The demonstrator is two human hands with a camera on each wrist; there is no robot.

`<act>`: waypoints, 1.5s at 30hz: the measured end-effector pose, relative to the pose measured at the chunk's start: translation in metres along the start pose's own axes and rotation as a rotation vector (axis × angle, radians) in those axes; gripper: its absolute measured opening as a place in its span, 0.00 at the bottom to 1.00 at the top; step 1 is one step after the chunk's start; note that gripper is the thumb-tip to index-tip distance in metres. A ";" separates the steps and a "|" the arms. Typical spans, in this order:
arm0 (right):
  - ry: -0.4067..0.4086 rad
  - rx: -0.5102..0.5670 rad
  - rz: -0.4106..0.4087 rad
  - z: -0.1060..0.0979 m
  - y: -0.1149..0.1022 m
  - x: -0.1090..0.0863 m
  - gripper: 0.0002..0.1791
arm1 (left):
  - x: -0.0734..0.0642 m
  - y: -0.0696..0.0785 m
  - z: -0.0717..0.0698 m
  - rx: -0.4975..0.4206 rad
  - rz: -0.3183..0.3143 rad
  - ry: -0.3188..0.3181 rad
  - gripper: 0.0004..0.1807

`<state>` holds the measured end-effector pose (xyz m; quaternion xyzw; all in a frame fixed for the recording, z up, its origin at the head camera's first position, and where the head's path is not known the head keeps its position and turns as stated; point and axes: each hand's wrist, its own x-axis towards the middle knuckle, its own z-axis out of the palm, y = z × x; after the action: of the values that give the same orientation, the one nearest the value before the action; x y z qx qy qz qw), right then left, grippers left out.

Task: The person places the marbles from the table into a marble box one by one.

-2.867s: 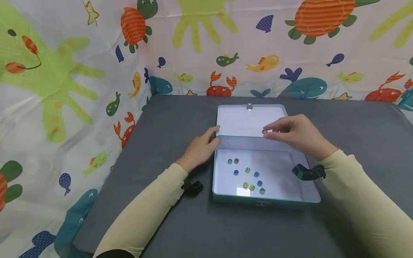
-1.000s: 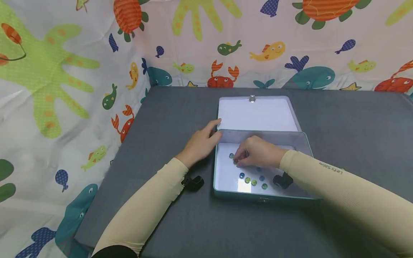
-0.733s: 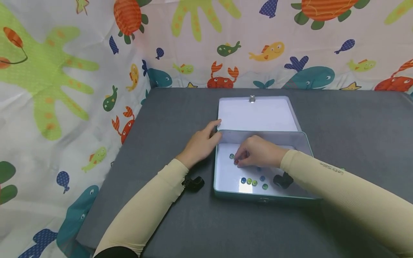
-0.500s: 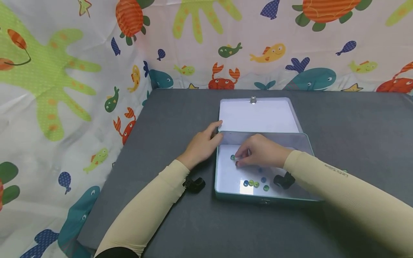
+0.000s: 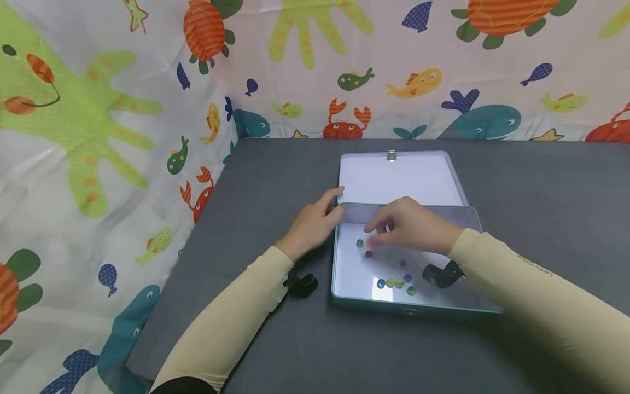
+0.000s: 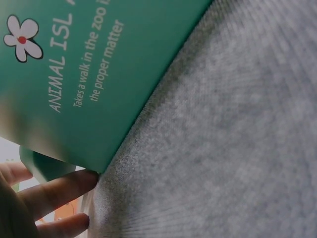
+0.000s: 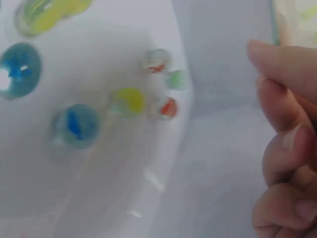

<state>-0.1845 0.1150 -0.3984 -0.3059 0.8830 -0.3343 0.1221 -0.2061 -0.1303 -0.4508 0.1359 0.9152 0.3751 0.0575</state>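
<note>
An open tin box [image 5: 344,298], teal outside and white inside, lies with its lid [image 5: 401,175] folded back. My left hand [image 5: 310,225] rests at its left side near the hinge, fingers extended against lid and box edge; in the left wrist view, fingertips [image 6: 84,181] meet the box's green printed wall [image 6: 99,119]. Over the box's left part hovers my right hand [image 5: 413,224], thumb and index apart, holding nothing. Just below its fingertips lie a red marble [image 5: 369,254] and a green marble [image 5: 360,243]. A second red-streaked marble [image 7: 156,60] shows in the right wrist view.
Near the box's front are a blue marble [image 5: 381,283], yellow-green marbles [image 5: 400,283] and another green marble [image 5: 410,291]. A metal clasp [image 5: 391,155] tops the lid. Grey cloth [image 5: 275,180] covers the table; a printed curtain [image 5: 305,104] hangs behind and left.
My right hand brought a marble from above the lid into the box's left part, let it go, then rose slightly rightward. A blue marble rolled beside the yellow-green ones. The left hand stayed.
</note>
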 end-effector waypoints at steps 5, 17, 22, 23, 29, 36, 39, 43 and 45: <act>0.032 -0.023 -0.011 -0.014 -0.010 -0.012 0.11 | 0.000 -0.001 0.001 -0.003 0.004 0.006 0.34; 0.133 -0.083 0.060 -0.047 -0.011 -0.057 0.13 | -0.001 0.000 0.001 -0.016 0.023 -0.005 0.35; 0.178 -0.096 0.082 -0.054 -0.001 -0.075 0.14 | -0.001 0.000 0.002 -0.028 0.005 0.003 0.35; 0.184 -0.092 0.094 -0.055 0.002 -0.078 0.14 | -0.001 0.000 0.002 -0.026 0.004 0.007 0.35; 0.233 -0.077 0.155 -0.061 0.015 -0.100 0.16 | -0.001 0.000 0.003 -0.024 0.009 0.010 0.35; 0.291 -0.102 0.203 -0.070 0.031 -0.123 0.14 | -0.002 -0.001 0.002 -0.039 0.016 0.013 0.35; 0.299 -0.107 0.239 -0.073 0.038 -0.132 0.15 | -0.002 -0.002 0.003 -0.039 0.024 0.012 0.34; 0.305 -0.100 0.293 -0.074 0.047 -0.143 0.16 | -0.001 -0.001 0.004 -0.042 0.028 0.014 0.35; 0.303 -0.091 0.316 -0.073 0.052 -0.149 0.16 | -0.002 -0.001 0.004 -0.046 0.027 0.011 0.35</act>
<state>-0.1222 0.2760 -0.3765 -0.1150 0.9425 -0.3128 0.0249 -0.2038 -0.1281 -0.4544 0.1447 0.9048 0.3974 0.0504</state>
